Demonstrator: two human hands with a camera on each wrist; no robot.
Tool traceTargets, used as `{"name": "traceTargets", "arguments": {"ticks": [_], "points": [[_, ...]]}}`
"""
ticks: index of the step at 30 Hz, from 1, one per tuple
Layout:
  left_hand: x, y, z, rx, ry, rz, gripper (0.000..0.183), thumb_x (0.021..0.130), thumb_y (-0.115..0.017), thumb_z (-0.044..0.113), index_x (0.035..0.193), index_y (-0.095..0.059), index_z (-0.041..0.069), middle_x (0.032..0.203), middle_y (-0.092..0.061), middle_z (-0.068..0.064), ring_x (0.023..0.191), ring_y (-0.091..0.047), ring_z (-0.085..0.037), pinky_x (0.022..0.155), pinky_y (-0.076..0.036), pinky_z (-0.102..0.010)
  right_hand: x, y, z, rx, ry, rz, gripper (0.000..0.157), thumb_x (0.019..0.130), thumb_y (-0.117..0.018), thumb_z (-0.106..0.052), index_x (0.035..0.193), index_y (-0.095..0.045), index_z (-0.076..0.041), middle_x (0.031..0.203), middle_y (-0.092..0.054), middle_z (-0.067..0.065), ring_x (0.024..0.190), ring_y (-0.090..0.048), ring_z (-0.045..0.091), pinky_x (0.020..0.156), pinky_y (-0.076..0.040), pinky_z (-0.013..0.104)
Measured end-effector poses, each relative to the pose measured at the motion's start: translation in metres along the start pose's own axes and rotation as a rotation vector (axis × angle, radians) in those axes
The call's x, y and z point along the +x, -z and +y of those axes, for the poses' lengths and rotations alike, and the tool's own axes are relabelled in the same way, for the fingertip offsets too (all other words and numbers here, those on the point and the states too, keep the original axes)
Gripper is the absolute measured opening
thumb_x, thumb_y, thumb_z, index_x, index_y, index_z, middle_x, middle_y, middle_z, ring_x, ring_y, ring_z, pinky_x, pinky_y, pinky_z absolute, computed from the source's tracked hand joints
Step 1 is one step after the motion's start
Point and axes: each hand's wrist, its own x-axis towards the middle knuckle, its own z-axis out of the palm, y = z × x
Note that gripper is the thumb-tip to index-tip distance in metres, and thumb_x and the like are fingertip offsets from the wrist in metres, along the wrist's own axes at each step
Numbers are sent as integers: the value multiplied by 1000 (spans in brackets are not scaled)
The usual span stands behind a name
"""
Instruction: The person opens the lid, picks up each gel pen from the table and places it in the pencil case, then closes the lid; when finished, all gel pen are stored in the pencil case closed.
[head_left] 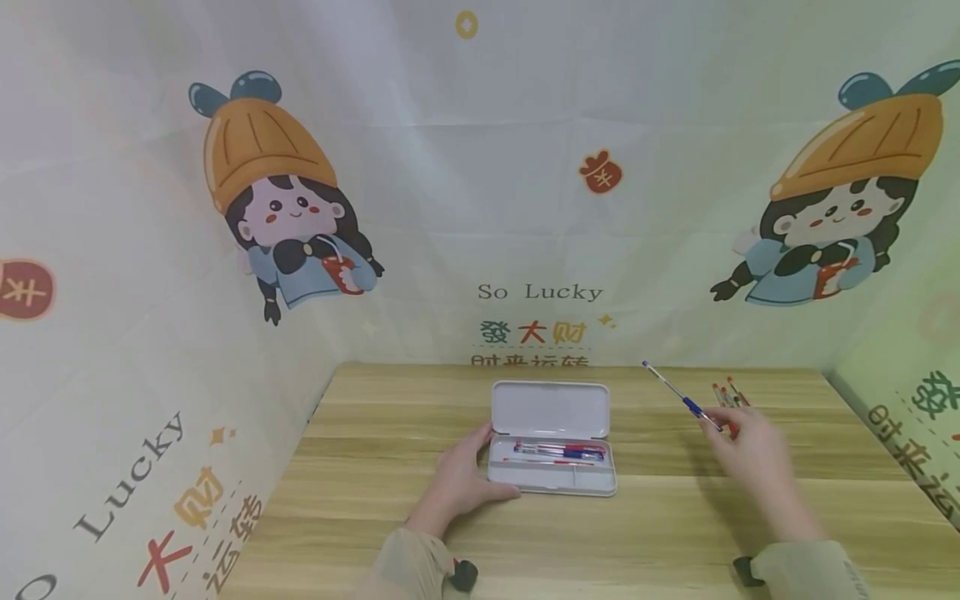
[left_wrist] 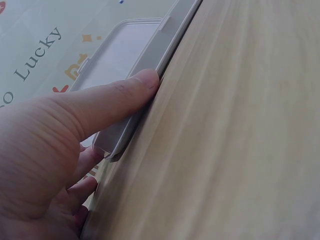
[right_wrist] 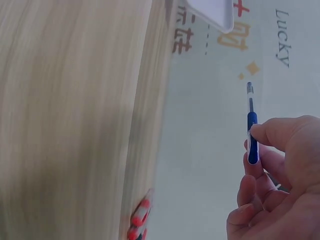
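Observation:
A pale pencil case (head_left: pixel 551 490) lies with its lid (head_left: pixel 551 408) raised on the wooden table. My left hand (head_left: pixel 463 473) grips its left end; in the left wrist view the thumb (left_wrist: pixel 142 80) presses along the front wall and the other fingers are partly hidden behind the end. Inside the case, blue and red pens (head_left: pixel 570 452) lie in the back compartment, with a thin red-tipped one (head_left: pixel 543 462) in front of them. Off to the right, my right hand (head_left: pixel 750 442) pinches a blue pen (right_wrist: pixel 252 122) between thumb and fingers, held slantwise above the table.
Several red-ended pens (head_left: pixel 731 393) lie in a loose group at the back right of the table (head_left: pixel 420 400), just beyond my right hand. A printed cloth backdrop (head_left: pixel 660 250) closes in the table at the back and sides.

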Motion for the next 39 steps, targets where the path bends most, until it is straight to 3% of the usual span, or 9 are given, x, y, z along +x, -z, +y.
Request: {"name": "traceTargets", "arguments": {"ticks": [8, 26, 39], "points": [[1, 1, 1, 5, -5, 2, 124, 65, -106, 45, 169, -44, 15, 167, -57, -9, 157, -50, -41, 132, -29, -72, 1, -11, -21, 38, 56, -57, 26, 104, -72, -21, 120, -81, -2, 115, -76, 19, 92, -68, 30, 70, -48, 31], [1, 1, 0, 12, 3, -7, 124, 66, -106, 45, 169, -44, 15, 168, -56, -9, 158, -49, -41, 133, -29, -71, 4, -49, -63, 79, 154, -168, 21, 101, -79, -19, 118, -83, -8, 110, -77, 10, 86, -61, 17, 71, -48, 26], [0, 1, 0, 17, 17, -8, 125, 65, -106, 46, 170, -43, 18, 171, -53, -8, 159, -48, -41, 134, -27, -71, 6, -82, -78, 88, 277, -276, 16, 98, -80, -15, 113, -84, -10, 112, -76, 11, 91, -65, 17, 80, -59, 36]]}}
